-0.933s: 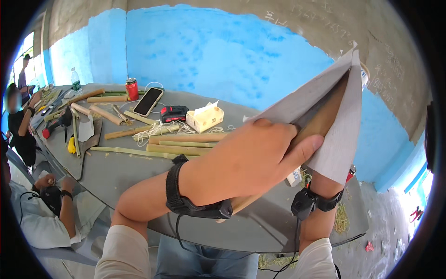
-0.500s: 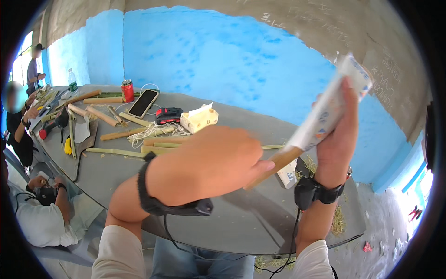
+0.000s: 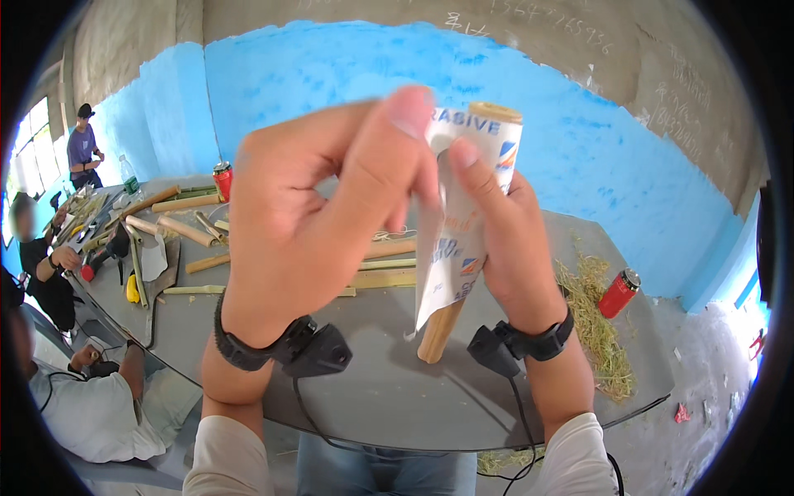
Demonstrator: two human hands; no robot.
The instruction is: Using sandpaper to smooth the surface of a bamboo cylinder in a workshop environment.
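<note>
In front of me a piece of bamboo (image 3: 441,332) stands nearly upright, tilted a little. A white sheet of sandpaper (image 3: 442,285), its printed back outward, is wrapped partly around it with one edge loose. My right hand (image 3: 506,236) is closed around both, thumb pressed on the paper. My left hand (image 3: 318,194) is closed at the sheet's upper left edge, with thumb and fingertips at the paper; slight blur softens them. Bare bamboo shows above and below the sheet.
Bamboo pieces (image 3: 186,229), a utility knife (image 3: 132,288) and a drill (image 3: 107,252) lie on the grey table (image 3: 372,397). A red can (image 3: 619,293) stands by shavings (image 3: 608,355) on the right. Other people (image 3: 91,405) are at the left.
The bamboo has swung from a slant to nearly upright. My left hand has let go of its lower end and moved up to the sandpaper's edge. The right hand keeps its grip.
</note>
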